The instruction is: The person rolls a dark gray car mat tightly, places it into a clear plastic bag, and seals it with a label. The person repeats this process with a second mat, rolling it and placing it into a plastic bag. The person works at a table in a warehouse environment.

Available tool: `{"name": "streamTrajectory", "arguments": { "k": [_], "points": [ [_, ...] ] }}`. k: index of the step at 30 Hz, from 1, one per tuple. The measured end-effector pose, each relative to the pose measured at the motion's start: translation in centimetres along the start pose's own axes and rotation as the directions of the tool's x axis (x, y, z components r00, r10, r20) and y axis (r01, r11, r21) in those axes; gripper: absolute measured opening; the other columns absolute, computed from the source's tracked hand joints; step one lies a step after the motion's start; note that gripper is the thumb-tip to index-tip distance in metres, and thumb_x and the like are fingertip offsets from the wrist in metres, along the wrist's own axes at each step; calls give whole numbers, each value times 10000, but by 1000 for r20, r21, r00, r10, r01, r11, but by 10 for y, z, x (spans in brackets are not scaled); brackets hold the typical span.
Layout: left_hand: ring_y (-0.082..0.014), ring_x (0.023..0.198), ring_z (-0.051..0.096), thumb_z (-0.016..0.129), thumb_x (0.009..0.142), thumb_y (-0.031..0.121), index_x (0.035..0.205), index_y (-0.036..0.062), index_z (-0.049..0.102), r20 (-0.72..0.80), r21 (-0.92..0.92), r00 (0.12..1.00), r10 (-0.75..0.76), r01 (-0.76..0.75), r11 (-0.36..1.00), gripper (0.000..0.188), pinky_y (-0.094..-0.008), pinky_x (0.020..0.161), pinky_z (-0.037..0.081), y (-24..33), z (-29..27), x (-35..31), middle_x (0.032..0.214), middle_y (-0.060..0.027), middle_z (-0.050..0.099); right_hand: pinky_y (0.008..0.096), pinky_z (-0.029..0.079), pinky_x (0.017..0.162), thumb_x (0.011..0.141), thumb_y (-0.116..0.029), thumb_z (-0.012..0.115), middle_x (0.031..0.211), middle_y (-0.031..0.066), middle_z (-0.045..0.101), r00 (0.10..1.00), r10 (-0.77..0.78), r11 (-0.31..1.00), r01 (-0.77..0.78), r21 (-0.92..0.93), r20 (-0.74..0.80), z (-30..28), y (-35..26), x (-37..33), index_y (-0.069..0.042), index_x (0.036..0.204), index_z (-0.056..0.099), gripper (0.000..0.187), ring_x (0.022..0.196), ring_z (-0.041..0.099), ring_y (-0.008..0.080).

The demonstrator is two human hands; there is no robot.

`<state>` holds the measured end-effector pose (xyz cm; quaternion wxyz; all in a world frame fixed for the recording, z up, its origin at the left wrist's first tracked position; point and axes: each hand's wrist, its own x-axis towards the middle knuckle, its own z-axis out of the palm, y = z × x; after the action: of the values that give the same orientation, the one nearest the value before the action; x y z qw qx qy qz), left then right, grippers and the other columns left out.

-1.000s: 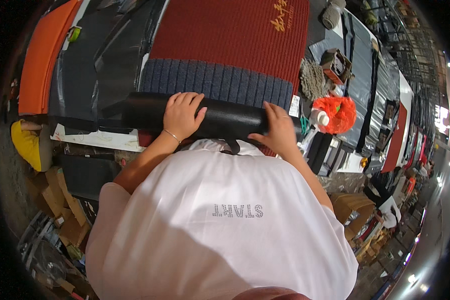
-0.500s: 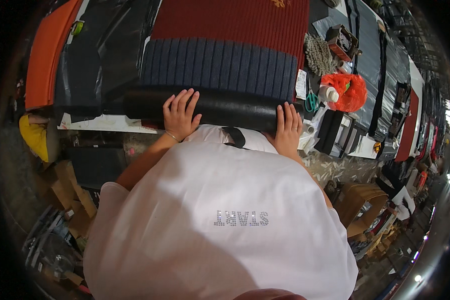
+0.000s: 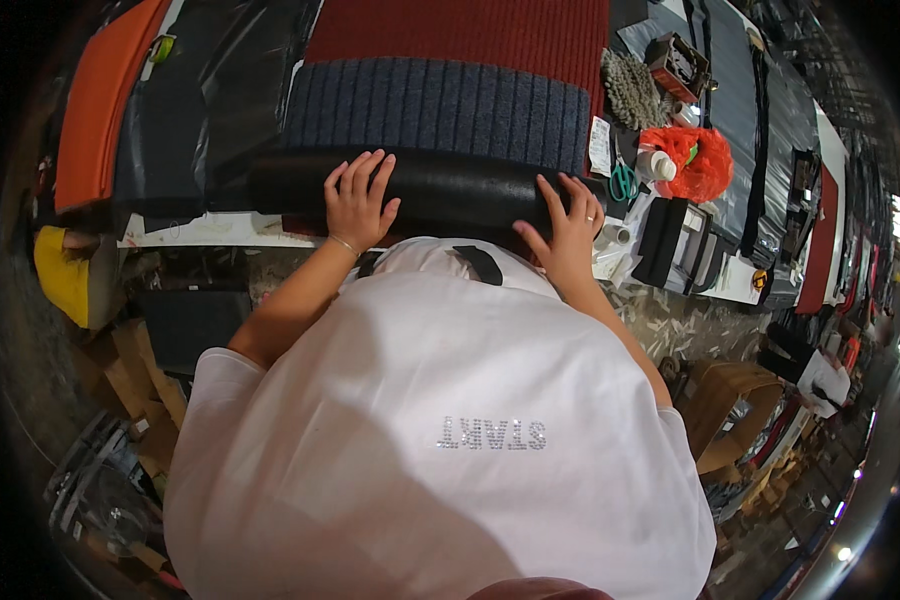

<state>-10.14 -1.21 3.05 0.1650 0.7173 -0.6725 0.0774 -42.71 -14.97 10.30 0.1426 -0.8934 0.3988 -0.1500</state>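
A blue-grey ribbed mat (image 3: 435, 110) lies on a dark red ribbed mat (image 3: 460, 28). Its near end is turned over into a thick roll showing smooth black backing (image 3: 450, 200). My left hand (image 3: 360, 205) rests on the left part of this roll, fingers stretched forward and a thin bracelet at the wrist. Toward the roll's right end lies my right hand (image 3: 572, 235), its fingers spread and thumb out to the side; a ring shows on one finger. Neither hand is closed around anything. The underside of the roll is hidden.
Right of the mats are teal-handled scissors (image 3: 623, 182), a white bottle (image 3: 656, 166), a red plastic bag (image 3: 698, 165), a bundle of grey cord (image 3: 630, 88) and a small box (image 3: 678, 68). An orange sheet (image 3: 105, 110) lies far left, near a person in yellow (image 3: 62, 278).
The whole view has shifted a little. My right hand has moved slightly left on the roll, and its fingers and thumb are spread wider. My left hand stays at much the same spot.
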Motion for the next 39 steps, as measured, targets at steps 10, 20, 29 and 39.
{"name": "streamTrajectory", "arguments": {
  "k": [10, 20, 29, 39],
  "points": [
    [-217, 1397, 443, 524, 969, 438, 1498, 168, 499, -23, 24, 1000, -7, 8, 1000, 594, -470, 1156, 271, 0, 4, -8, 1493, -45, 507, 417, 458, 875, 830, -145, 793, 1013, 57, 616, 999, 26, 979, -16, 204, -44, 31, -32, 46, -111, 1047, 765, 222, 987, 582, 280],
    [-242, 1387, 459, 499, 992, 432, 1491, 153, 508, -50, 10, 999, -1, 1, 1000, 572, -478, 1154, 279, 2, 4, -10, 1487, -58, 516, 440, 486, 810, 868, -81, 704, 967, 100, 581, 984, -156, 988, 156, -6, -86, 43, -36, 48, -48, 936, 625, 110, 921, 571, 318],
    [-213, 1392, 443, 532, 965, 449, 1502, 183, 492, -53, 36, 999, 7, -5, 999, 601, -468, 1151, 281, 1, 7, -14, 1498, -38, 495, 495, 459, 868, 917, -34, 575, 1039, 218, 540, 978, 69, 998, -67, 19, -197, 60, -7, 53, 12, 1000, 571, 95, 1009, 541, 412],
    [-223, 1402, 434, 498, 992, 441, 1513, 173, 478, -75, 18, 997, -6, 8, 1000, 586, -472, 1161, 260, 5, 8, -23, 1506, -42, 489, 321, 511, 781, 1024, -89, 591, 962, 119, 675, 874, 427, 813, -258, 522, -234, 2, 16, -3, 4, 1026, 695, 140, 880, 657, 236]
  ]
}}
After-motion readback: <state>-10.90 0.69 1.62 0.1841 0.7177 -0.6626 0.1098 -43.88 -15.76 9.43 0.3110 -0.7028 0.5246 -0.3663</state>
